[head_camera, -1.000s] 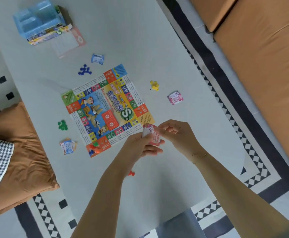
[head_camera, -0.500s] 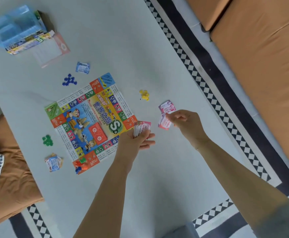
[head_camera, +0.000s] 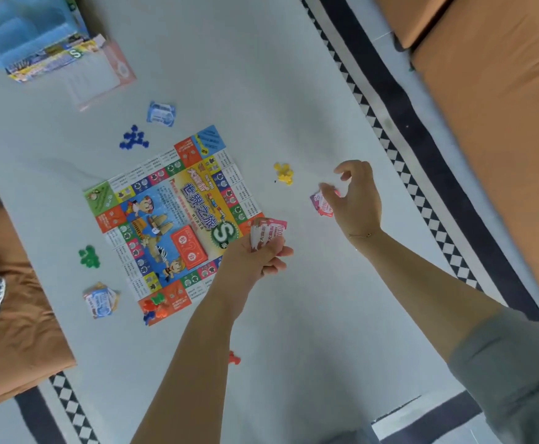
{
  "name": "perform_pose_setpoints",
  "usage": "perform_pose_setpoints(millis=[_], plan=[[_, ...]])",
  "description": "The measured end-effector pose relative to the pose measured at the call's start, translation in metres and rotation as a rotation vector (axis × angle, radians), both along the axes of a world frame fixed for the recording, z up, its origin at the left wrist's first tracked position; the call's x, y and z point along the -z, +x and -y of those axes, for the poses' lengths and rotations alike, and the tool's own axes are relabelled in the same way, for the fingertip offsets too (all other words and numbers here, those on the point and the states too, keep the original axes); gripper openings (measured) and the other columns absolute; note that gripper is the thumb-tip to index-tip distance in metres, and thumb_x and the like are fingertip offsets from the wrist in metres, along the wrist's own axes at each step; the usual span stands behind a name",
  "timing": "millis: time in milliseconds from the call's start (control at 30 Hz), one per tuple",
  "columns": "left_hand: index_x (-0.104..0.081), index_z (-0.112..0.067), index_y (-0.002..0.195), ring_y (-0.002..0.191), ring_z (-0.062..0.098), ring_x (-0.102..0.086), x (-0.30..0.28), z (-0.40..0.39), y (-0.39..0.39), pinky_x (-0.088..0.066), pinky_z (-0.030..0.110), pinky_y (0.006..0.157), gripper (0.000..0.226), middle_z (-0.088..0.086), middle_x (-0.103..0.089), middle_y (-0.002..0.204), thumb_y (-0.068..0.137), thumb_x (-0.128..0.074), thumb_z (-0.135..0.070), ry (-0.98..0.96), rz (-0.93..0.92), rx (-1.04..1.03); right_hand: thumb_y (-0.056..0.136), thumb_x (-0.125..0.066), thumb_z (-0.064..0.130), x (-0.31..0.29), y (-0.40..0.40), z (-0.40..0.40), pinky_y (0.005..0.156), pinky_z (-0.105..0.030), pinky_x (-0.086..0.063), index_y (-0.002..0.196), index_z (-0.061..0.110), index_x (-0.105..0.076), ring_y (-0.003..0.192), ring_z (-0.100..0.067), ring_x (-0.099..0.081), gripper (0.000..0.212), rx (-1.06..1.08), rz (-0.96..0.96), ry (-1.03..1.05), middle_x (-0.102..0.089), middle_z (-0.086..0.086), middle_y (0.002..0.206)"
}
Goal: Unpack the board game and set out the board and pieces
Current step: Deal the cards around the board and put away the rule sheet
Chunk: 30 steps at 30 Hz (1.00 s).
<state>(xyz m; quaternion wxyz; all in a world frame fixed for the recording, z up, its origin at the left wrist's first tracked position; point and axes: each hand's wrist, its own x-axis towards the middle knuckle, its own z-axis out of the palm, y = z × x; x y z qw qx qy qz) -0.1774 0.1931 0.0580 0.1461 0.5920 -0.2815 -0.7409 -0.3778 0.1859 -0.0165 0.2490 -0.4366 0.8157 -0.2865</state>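
The table (head_camera: 293, 91) carries the whole layout. The game board (head_camera: 172, 219) lies flat at centre frame, open for play, with a red card deck (head_camera: 188, 247) on its printed slot. The emptied game box (head_camera: 34, 36) is parked at upper left, clear of the play area. Piece clusters sit one per side: blue pieces (head_camera: 133, 141), yellow pieces (head_camera: 283, 173), green pieces (head_camera: 89, 256); each side judged a player station. The left hand (head_camera: 255, 257) has its grip closed around a stack of play money (head_camera: 266, 233), serving as supply. The right hand (head_camera: 353, 195), fingers loosely spread and holding nothing, hovers over the pink money pile (head_camera: 321, 203) at right.
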Motion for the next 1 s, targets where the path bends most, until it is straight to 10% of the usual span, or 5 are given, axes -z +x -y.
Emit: perform_pose_setpoints(millis=[233, 433, 1000], plan=[[-0.067, -0.012, 0.086, 0.057, 0.008, -0.064, -0.016, 0.009, 0.039, -0.050, 0.016, 0.057, 0.007, 0.003, -0.073, 0.075, 0.089, -0.061, -0.014, -0.047, -0.090, -0.002, 0.078, -0.074, 0.031, -0.084, 0.080, 0.013, 0.063, -0.015, -0.038, 0.078, 0.020, -0.072, 0.065, 0.002, -0.051, 0.012, -0.453, 0.515, 0.161, -0.068, 0.009, 0.080], [-0.066, -0.009, 0.097, 0.075, 0.017, -0.071, -0.026, 0.017, 0.076, -0.058, 0.029, 0.080, 0.022, 0.013, -0.073, 0.090, 0.098, -0.045, -0.015, 0.031, -0.198, -0.116, 0.074, -0.077, 0.026, -0.084, 0.117, 0.028, 0.061, -0.020, -0.044, 0.076, 0.024, -0.071, 0.061, -0.004, -0.049, 0.007, -0.416, 0.546, 0.173, -0.065, 0.010, 0.069], [-0.068, -0.011, 0.088, 0.069, 0.014, -0.072, -0.025, 0.084, 0.171, -0.055, 0.017, 0.063, 0.007, 0.003, -0.074, 0.070, 0.088, -0.062, -0.007, -0.182, -0.007, -0.216, 0.076, -0.077, 0.025, -0.084, 0.211, 0.104, 0.061, -0.011, -0.046, 0.081, 0.012, -0.074, 0.059, 0.001, -0.056, 0.013, -0.393, 0.447, 0.178, -0.068, 0.004, 0.068]])
